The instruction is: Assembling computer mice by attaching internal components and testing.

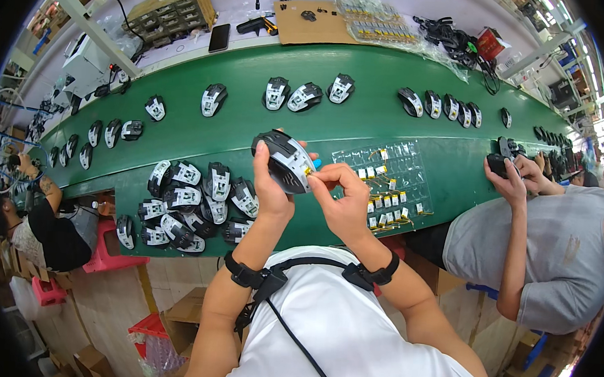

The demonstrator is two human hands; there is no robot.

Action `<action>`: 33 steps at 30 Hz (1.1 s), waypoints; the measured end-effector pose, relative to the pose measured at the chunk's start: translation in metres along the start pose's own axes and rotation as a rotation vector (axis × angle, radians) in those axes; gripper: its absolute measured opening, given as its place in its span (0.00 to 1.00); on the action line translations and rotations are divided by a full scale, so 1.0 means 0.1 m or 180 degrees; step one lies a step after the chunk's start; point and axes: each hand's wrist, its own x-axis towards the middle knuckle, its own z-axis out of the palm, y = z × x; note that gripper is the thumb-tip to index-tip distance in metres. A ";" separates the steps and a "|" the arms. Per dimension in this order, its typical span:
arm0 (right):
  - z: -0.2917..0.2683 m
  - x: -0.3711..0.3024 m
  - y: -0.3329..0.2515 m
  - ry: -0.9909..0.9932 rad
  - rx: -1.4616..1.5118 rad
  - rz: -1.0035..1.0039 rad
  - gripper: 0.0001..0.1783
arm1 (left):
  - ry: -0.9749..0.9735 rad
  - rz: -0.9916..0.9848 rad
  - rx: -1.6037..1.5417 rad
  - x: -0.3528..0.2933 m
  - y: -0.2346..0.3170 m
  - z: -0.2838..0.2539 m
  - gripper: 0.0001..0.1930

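My left hand (272,190) is closed around a black and silver computer mouse (286,161), raised over the green bench. At the mouse's right end, my right hand (343,194) has thumb and forefinger pinched by a small yellow part (308,171). What exactly sits between those fingertips is too small to make out. Something blue (317,163) shows just beyond the mouse. To the left lies a heap of similar mice (183,205). A clear plastic tray (423,185) right of my hands holds several small white-and-yellow wired parts (388,201), seemingly batteries.
Across the green conveyor belt (362,116), more mice (304,97) stand in a spaced row. A phone (219,37), a cardboard sheet (318,34) and a drawer box (167,21) occupy the back shelf. One co-worker (533,251) handles a mouse at right; another (51,221) sits far left.
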 end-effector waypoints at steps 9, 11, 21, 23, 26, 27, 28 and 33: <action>-0.02 0.02 -0.13 -0.0135 -0.1549 -0.1827 0.20 | 0.0243 -0.0278 -0.0418 0.07 0.07 -0.07 0.28; -0.09 0.05 -0.15 -0.0266 -0.1278 -0.1982 0.21 | 0.0131 -0.0513 -0.0534 0.07 0.07 -0.09 0.29; -0.11 0.04 -0.10 -0.0599 -0.1253 -0.1774 0.24 | -0.0011 -0.1040 -0.0403 0.18 0.08 -0.18 0.29; -0.06 0.04 -0.07 -0.0611 -0.1411 -0.1928 0.24 | 0.0161 -0.1080 -0.0386 0.17 0.09 -0.19 0.28; -0.04 0.06 -0.12 -0.0853 -0.1295 -0.1861 0.22 | 0.0362 -0.1096 -0.0348 0.20 0.10 -0.28 0.27; -0.05 0.07 -0.10 -0.0851 -0.1314 -0.1853 0.22 | 0.0226 -0.1206 -0.0490 0.22 0.10 -0.30 0.27; -0.08 0.08 -0.07 -0.1066 -0.0565 -0.1035 0.20 | 0.0089 -0.1314 -0.0634 0.24 0.10 -0.32 0.28; -0.19 0.19 0.31 -0.0669 0.1834 0.1142 0.22 | -0.0236 -0.1167 -0.0380 0.22 0.08 -0.23 0.27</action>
